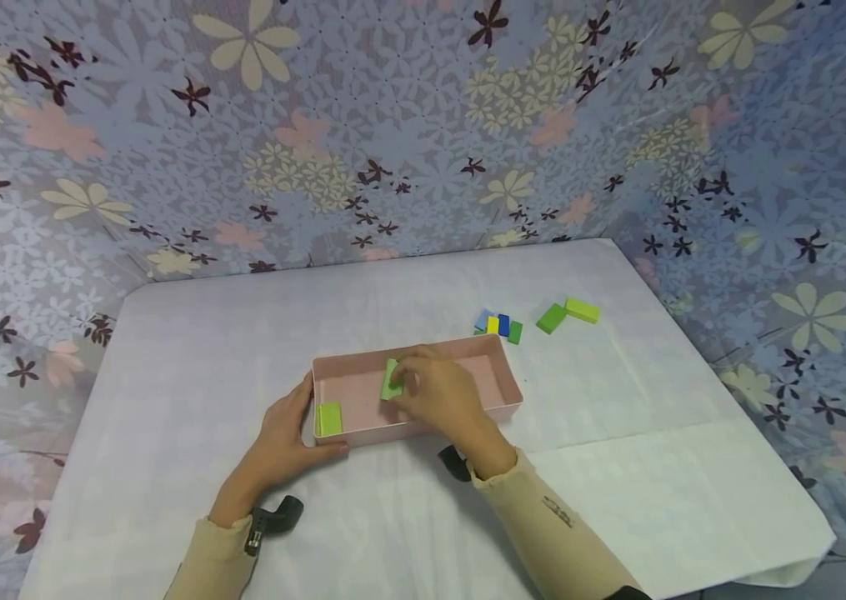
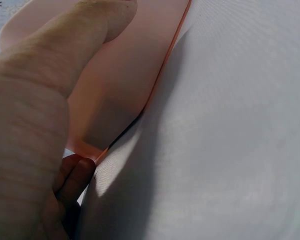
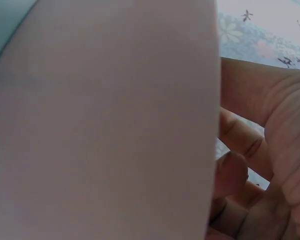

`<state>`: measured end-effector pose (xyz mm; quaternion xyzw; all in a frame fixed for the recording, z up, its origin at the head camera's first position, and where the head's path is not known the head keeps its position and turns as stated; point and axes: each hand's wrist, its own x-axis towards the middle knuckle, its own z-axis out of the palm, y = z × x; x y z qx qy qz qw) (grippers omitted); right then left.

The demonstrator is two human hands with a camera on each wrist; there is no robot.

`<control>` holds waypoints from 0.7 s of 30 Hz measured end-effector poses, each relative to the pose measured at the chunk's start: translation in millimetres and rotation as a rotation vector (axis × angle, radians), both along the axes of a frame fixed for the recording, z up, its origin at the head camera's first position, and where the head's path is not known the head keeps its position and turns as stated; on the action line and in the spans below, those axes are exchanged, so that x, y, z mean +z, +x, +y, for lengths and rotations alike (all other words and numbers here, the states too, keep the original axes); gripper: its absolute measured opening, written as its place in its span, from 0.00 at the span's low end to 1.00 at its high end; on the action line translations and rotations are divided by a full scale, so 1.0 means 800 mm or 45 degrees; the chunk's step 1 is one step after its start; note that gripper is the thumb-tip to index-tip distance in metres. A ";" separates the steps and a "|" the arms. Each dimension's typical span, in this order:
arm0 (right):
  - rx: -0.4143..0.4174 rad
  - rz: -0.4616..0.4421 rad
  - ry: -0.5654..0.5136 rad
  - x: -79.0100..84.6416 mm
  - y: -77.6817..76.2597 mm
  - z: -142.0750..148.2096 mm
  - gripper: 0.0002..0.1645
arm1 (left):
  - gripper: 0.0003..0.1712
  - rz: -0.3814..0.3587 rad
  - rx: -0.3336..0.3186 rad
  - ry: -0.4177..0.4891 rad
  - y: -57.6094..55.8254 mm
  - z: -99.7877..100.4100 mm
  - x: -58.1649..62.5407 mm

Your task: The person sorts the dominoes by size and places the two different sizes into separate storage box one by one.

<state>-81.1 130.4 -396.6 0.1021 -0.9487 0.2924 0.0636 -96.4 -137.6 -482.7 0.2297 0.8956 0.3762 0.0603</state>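
Observation:
A pink rectangular box [image 1: 355, 390] lies on the table in the head view. My left hand [image 1: 283, 437] grips its left end, the thumb along the front wall and the fingers around the side; the left wrist view shows this hand [image 2: 35, 105] against the box wall [image 2: 125, 80]. Inside the box, my right hand [image 1: 443, 393] pinches a light green block [image 1: 389, 385] just left of the middle. Another yellow-green block [image 1: 329, 419] lies in the front left corner. In the right wrist view the box wall [image 3: 105, 120] hides the pinched block and part of the fingers.
Behind the box's right end sits a cluster of small blocks, among them a yellow one [image 1: 493, 325], a blue one [image 1: 503, 325] and a green one [image 1: 516, 332]. Farther right lie a green block [image 1: 552, 318] and a yellow-green block [image 1: 583, 311]. White cloth [image 1: 618, 483] covers the table.

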 end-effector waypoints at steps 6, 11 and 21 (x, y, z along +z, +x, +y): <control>-0.001 0.040 0.057 -0.006 -0.001 -0.008 0.13 | 0.75 -0.012 0.005 0.000 0.000 -0.001 0.002; 0.026 0.003 0.070 -0.011 -0.002 -0.013 0.17 | 0.74 0.019 -0.006 0.024 0.003 0.000 0.002; 0.097 -0.051 0.138 -0.016 -0.014 -0.012 0.18 | 0.73 0.082 -0.024 0.056 0.005 0.004 0.001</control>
